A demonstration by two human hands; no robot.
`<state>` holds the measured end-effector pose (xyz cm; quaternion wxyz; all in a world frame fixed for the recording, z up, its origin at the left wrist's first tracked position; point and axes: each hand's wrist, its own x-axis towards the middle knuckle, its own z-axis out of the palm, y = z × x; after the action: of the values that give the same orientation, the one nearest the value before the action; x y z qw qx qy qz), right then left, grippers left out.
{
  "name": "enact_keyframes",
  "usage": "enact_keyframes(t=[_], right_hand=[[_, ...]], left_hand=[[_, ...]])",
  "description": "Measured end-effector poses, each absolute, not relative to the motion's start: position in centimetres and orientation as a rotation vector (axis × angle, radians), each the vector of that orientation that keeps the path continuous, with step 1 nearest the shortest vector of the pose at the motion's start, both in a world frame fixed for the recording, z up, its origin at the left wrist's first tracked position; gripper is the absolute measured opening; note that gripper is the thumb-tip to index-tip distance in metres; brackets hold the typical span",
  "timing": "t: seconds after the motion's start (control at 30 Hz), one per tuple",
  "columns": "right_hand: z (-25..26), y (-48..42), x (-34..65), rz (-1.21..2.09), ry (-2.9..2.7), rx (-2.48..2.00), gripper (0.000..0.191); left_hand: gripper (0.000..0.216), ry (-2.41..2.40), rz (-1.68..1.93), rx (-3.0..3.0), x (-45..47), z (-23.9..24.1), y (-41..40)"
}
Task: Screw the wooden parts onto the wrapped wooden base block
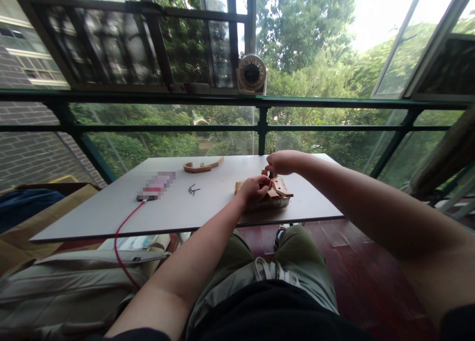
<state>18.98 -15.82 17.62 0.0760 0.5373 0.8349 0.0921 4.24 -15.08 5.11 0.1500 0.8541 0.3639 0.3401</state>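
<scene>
My right hand (284, 162) is closed in a fist over a screwdriver (270, 174), whose dark lower part points down at the wooden pieces. My left hand (255, 189) is pinched around a wooden piece just below that tip; the fingers hide much of what they hold. Flat wooden pieces with holes (282, 186) lie beside my fingers, on top of a shallow box (272, 203) near the table's front edge. Several screws (193, 189) lie loose to the left of my left hand.
The white table (215, 207) also bears a curved wooden part (202, 168) at the back and a blurred phone-like object (158, 185) at left. A red cable (120, 227) runs off the front edge. A round fan (252, 73) stands beyond, by the green railing (315, 103).
</scene>
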Motion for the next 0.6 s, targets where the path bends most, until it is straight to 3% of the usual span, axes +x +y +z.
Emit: enact_keyframes(t=[0.13,0.33,0.6], right_hand=[[17.2,-16.0,19.4,0.211,2.565,1.568,0.046],[18.5,-16.7,19.2,-0.051,2.398,1.550,0.032],[18.0,-14.8,20.0,-0.219,2.226,1.675,0.068]], left_hand=[[0.025,1.097,0.974,2.436,4.3,5.1,-15.1],[0.026,1.053,0.990,2.449,4.4,4.8,-14.8],[0.024,1.057,0.993,2.447,4.4,5.1,-15.1]])
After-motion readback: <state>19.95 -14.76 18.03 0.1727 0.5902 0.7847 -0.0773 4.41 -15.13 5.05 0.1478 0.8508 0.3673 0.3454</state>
